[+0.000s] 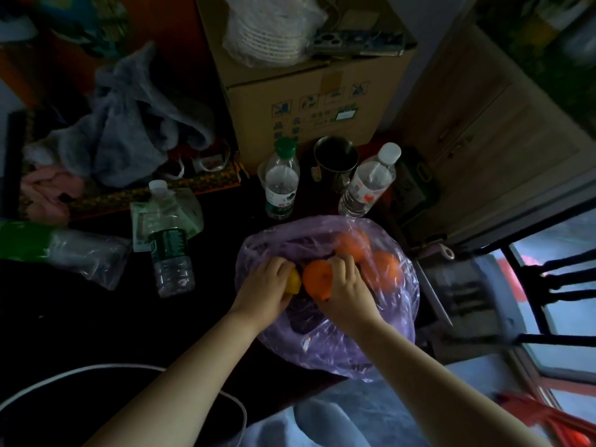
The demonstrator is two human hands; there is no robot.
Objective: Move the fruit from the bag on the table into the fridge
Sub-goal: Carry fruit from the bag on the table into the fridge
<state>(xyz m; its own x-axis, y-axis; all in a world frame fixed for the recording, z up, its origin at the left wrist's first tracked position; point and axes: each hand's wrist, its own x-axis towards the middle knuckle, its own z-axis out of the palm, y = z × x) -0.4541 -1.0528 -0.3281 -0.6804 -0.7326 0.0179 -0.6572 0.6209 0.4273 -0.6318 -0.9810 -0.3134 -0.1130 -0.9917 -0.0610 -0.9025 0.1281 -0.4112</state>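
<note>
**Both hands in the bag, a fruit in each**

Your left hand [263, 287] curls round a yellow fruit [294, 281] while your right hand [346, 293] grips an orange [317, 279]. The two fruits sit almost touching between your hands, in the open mouth of the purple bag [348, 353] on the table [96, 317]. Two more oranges [354, 245] lie just beyond your right hand, under the plastic film. A bottle [281, 182] stands farther out, past your left hand.

The step in hand looks like the pick-up: both fruits are grasped but neither is lifted clear of the bag. The next move calls for raising both straight up through the opening so the loose film does not snag. You then carry them to the fridge, which is not in view. With both hands full, you will likely need to free one for the door. The oranges in the bag suggest a second trip.
</note>
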